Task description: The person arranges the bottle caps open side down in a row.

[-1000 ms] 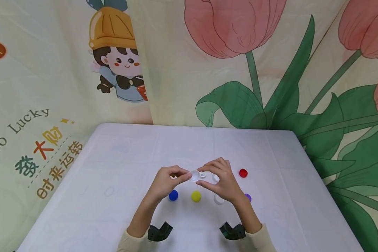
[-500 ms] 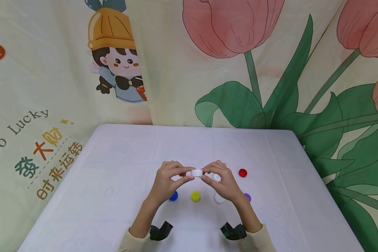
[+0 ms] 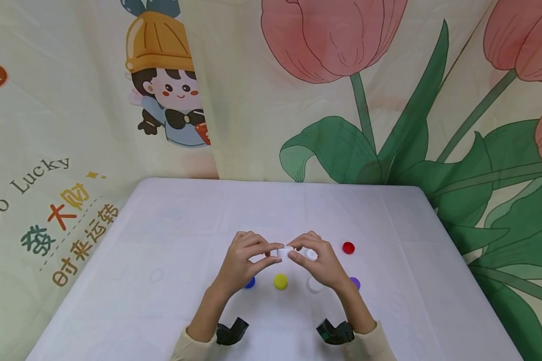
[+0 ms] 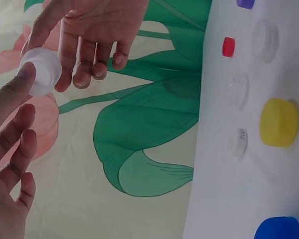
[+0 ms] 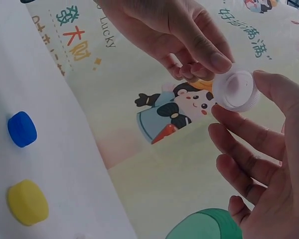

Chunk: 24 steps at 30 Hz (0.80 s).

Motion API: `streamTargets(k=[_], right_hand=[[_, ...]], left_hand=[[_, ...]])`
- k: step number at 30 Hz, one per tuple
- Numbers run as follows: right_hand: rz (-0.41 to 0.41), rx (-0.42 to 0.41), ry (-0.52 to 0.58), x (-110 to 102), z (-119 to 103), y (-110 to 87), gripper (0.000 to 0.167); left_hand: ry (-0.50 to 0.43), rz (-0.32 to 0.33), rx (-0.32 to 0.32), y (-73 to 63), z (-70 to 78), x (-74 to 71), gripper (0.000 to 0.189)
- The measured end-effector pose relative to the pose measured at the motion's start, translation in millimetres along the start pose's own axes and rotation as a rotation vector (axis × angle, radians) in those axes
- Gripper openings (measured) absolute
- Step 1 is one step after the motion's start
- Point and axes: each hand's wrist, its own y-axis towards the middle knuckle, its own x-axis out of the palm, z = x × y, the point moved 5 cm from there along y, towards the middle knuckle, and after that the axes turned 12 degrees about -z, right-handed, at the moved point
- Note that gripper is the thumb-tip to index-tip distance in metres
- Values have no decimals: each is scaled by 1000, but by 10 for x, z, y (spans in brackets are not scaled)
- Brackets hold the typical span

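A white bottle cap [image 3: 285, 251] is held up between both hands, above the table. In the right wrist view the cap [image 5: 235, 89] shows its round face with a raised inner ring. My left hand [image 3: 244, 258] pinches it from the left, thumb on its edge. From the other side my right hand [image 3: 318, 258] grips it between thumb and index finger, the other fingers [image 5: 246, 167] loosely bent. Below the hands lie a yellow cap [image 3: 280, 282] and a blue cap [image 3: 250, 283], the blue one partly covered by the left hand in the head view.
To the right lie a red cap [image 3: 348, 248] and a purple cap [image 3: 355, 284]. Two whitish translucent caps, one nearer [image 4: 265, 41] and one farther [image 4: 238, 90], sit on the white-covered table [image 3: 198, 210]. A small white cap with print [image 4: 238, 142] lies beside them.
The cap has turned from showing its round face to the head camera to lying nearly edge-on. The left hand's grip has shifted, and the right fingertips have closed in on the cap.
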Motion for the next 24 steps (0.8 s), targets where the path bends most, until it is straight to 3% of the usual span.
streamTargets(k=[11, 24], right_hand=[[67, -26, 87, -30, 64, -28, 21], [50, -100, 65, -15, 91, 9, 27]], left_hand=[[-56, -12, -57, -28, -34, 31, 43], [-76, -15, -86, -39, -86, 59, 31]])
